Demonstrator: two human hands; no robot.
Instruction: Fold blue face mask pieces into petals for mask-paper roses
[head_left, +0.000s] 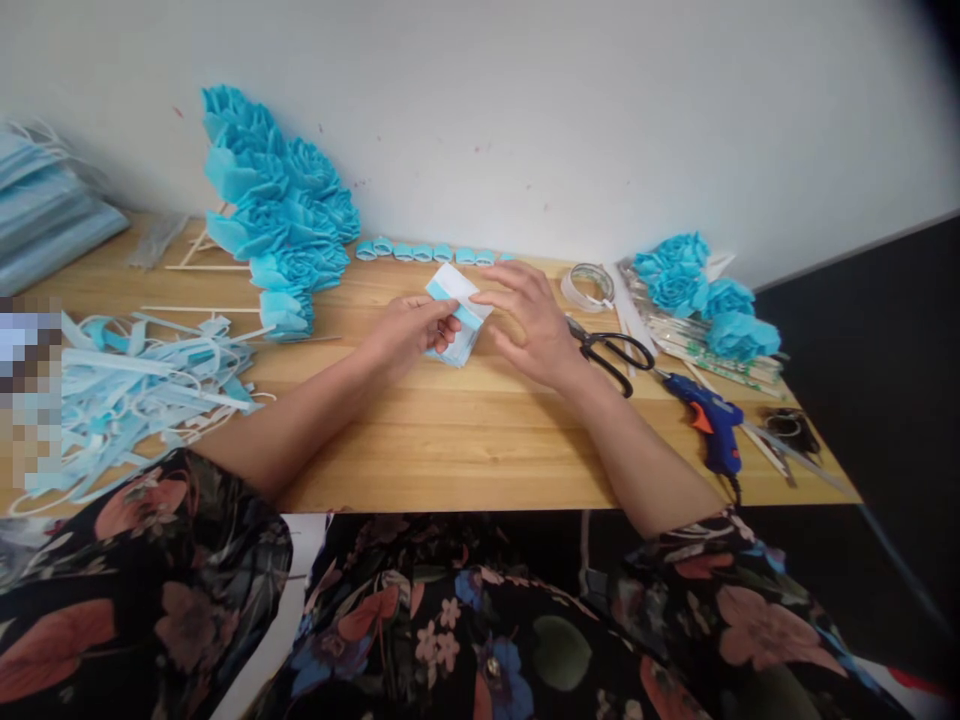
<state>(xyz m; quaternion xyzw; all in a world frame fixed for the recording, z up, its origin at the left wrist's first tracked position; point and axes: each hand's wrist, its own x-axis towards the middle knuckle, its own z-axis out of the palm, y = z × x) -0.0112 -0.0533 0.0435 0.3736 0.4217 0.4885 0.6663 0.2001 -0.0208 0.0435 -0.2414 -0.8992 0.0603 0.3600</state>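
My left hand (420, 332) pinches a small stack of blue and white face mask pieces (466, 336) over the middle of the table. A folded blue edge and a white flap show at the top of the stack. My right hand (525, 318) is spread just to the right, its fingers apart and its fingertips close to the pieces; whether they touch is unclear. Behind both hands, a row of small blue rolled loops (422, 253) lies along the wall. Black-handled scissors (611, 352) lie beside my right wrist, their blades partly hidden.
Blue flowers on sticks (277, 190) lean at the back left, near a heap of cut mask strips (157, 385). Folded masks (45, 215) lie far left. At right are a tape roll (588, 287), more blue flowers (739, 320) and a blue glue gun (712, 420).
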